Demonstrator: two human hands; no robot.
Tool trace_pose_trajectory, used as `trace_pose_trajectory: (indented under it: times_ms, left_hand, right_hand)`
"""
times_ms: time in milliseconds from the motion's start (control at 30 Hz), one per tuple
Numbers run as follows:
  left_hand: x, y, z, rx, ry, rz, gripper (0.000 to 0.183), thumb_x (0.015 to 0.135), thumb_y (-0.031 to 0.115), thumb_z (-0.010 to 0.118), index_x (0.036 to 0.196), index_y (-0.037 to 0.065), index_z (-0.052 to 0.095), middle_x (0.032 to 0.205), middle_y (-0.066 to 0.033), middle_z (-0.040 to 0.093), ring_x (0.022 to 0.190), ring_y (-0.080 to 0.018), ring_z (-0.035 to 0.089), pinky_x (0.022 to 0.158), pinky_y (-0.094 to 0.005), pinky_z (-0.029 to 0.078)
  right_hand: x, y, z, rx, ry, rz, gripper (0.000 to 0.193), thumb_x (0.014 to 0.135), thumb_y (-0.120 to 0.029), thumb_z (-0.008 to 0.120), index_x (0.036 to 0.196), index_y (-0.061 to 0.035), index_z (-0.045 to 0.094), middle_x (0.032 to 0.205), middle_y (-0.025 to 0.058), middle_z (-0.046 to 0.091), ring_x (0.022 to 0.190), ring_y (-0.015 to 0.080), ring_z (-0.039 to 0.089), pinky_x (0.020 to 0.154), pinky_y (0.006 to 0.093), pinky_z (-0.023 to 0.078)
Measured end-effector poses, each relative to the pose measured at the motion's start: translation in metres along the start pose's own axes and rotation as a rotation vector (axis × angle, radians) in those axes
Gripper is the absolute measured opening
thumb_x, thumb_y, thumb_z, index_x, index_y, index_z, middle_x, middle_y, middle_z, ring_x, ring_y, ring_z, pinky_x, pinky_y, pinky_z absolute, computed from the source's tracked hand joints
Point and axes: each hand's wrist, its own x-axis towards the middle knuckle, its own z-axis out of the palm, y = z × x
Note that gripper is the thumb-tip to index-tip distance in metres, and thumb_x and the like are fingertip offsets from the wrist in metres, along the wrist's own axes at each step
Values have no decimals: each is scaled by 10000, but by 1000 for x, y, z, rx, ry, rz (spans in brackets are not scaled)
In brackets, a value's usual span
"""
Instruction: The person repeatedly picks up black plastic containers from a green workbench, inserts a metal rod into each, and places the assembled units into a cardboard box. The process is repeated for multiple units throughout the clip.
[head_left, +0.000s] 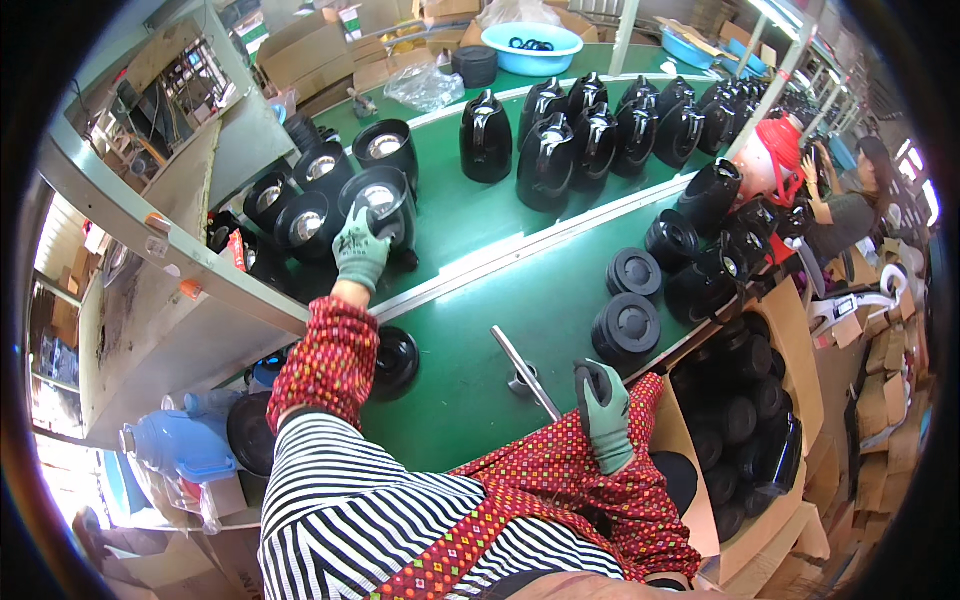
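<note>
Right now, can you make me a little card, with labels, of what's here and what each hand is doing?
Left grip: touching an open black pot
Right grip: beside a silver rod
Surface: green table
Farther back: shiny black jugs, grouped
Right side: cardboard box holding black round parts
Far edge: light-blue basin
</note>
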Motion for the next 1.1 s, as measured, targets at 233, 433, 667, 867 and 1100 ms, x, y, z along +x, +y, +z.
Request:
trace_pose_trajectory:
  times_ms: [233,433,667,867,1100]
  left_hand:
    - [-37,154,-132,-420,-290,520,363,662,69,928,925,27,681,1364,-206,684,926,-384,759,731,-361,605]
    - [-64,236,-190,-529,-599,1088,355,719,279,928,934,94,714,1371,-136,697,907,-334,773,761,-391,620]
    - [-97,244,-146,-1243,-662,672,734,884,8,757,1548,17,444,1546,-214,532,1207,-259,664,998,-400,546]
    - [-172,216,-56,-1599,-1294,16,1170,848,196,905,1701,51,117,1695,-192,333,1455,-306,472,1153,-431,466]
    - [-204,210,-49,-1504,-1076,125,838,903,272,844,1551,-65,433,1537,-217,553,1359,-293,594,1174,-450,467]
  right_hand:
    - [32,-70,-34,141,-67,-64,696,979,-324,769,1559,-64,488,1432,172,587,996,203,693,815,318,585]
    - [36,-146,-86,504,-470,123,741,998,-424,741,1581,-63,460,1363,115,640,1071,162,673,874,305,582]
    - [-57,-92,-145,816,-282,363,647,991,-249,761,1525,8,499,1457,115,621,1293,221,619,1116,369,488]
    - [-106,-37,-150,663,-190,236,561,1062,-337,660,1479,11,525,1376,140,656,1219,183,659,1085,381,539]
    - [-56,-80,-107,969,-452,420,562,1040,-336,678,1459,15,548,1303,111,701,1116,172,703,987,361,574]
